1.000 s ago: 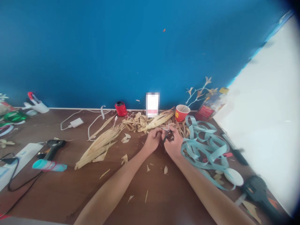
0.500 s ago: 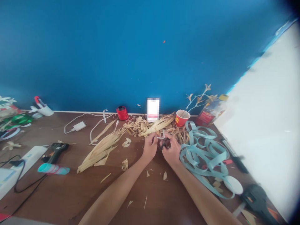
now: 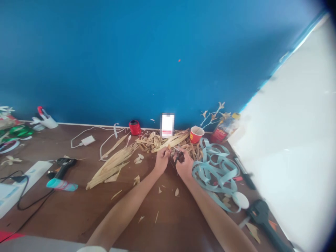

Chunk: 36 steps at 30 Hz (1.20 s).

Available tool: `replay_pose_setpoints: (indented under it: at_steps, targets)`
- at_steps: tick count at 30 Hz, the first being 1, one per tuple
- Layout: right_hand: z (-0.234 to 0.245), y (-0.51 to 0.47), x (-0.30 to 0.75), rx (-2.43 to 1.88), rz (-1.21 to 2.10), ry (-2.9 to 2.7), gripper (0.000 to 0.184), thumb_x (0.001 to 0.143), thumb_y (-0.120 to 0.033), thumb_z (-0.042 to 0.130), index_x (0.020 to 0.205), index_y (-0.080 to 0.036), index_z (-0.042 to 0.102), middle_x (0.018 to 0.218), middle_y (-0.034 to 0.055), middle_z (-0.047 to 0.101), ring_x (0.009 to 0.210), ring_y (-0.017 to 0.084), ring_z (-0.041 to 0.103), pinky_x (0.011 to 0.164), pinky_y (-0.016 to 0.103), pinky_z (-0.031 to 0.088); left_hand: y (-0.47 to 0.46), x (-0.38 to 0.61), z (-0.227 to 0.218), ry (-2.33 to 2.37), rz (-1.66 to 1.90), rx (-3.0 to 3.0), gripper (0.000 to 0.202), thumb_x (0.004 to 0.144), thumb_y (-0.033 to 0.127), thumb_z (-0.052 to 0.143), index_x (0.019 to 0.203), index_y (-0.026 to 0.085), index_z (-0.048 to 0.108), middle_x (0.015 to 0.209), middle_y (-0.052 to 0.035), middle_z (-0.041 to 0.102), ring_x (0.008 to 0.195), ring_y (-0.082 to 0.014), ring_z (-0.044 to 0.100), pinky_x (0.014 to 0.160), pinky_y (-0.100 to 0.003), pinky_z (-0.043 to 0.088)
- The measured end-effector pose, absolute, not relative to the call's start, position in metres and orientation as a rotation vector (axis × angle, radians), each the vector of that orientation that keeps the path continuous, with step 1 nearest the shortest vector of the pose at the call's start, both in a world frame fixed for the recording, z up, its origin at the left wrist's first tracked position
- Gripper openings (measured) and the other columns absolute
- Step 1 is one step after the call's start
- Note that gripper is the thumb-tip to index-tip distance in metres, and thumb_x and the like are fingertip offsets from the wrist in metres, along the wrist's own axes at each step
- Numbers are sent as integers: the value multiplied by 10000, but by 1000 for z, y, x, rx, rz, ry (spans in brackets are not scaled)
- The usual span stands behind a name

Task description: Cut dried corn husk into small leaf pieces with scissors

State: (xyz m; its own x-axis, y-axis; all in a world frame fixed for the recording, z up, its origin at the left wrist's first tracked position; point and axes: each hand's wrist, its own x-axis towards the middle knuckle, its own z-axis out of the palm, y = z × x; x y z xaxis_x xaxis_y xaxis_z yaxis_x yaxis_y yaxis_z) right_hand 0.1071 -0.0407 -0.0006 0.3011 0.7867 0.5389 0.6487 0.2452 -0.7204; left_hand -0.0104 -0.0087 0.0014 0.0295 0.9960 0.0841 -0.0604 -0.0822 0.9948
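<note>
Pinching a tan scrap in closed fingers of left hand, gripping scissors in curled fingers of right hand, facing husks at twelve o'clock.

a brown table bears dried husks and blue ribbon.

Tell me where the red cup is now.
In the head view, the red cup stands near the blue wall, right of centre, beyond the right hand, with dry husks on its left and pale blue ribbon to its right.
</note>
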Motion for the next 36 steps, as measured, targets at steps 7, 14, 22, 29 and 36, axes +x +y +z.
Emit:
replay_pose_setpoints:
  at_steps: [7, 14, 22, 29, 36]
  targets:
    - [0, -36, 109, -1452, 217, -1409, 364, 749, -268, 547, 1088, -183, 647, 945, 70, 727, 807, 215, 676, 814, 354, 539, -5, -13, -2, 1118, 1207, 1223, 276, 845, 375, 476, 656, 174, 496, 477, 68, 361, 445, -80, 308, 478, -219, 237]
    - [2, -33, 110, -1455, 268, -1410, 360, 745, -244, 545, 1084, -176, 648, 963, 70, 732, 799, 214, 682, 808, 339, 540, -7, -11, 5, 1139, 1202, 1310, 234, 807, 292, 469, 613, 166, 500, 506, 51, 398, 502, -92, 339, 509, -225, 249]
    - [2, -31, 110, -1470, 306, -1371, 345, 773, -267, 554, 1093, -170, 642, 1001, 81, 727, 884, 223, 685, 841, 332, 528, -6, -11, 8, 1144, 1216, 1403, 191, 778, 233, 443, 599, 168, 452, 546, 50, 383, 550, -97, 347, 563, -233, 279]
    - [4, -32, 109, -1456, 359, -1346, 408, 744, -248, 555, 1144, -183, 605, 1048, 78, 708, 912, 233, 674, 842, 340, 513, -5, -11, 9, 1147, 1206, 1403, 209, 801, 254, 432, 609, 172, 443, 549, 48, 373, 549, -99, 342, 558, -240, 277]
    - [7, -35, 106, -1601, 418, -1277, 543, 748, -271, 568, 1277, -182, 485, 941, 55, 700, 823, 233, 672, 767, 328, 497, -6, -11, 5, 1149, 1225, 1300, 247, 813, 257, 458, 582, 174, 426, 493, 57, 340, 480, -80, 318, 496, -224, 255]
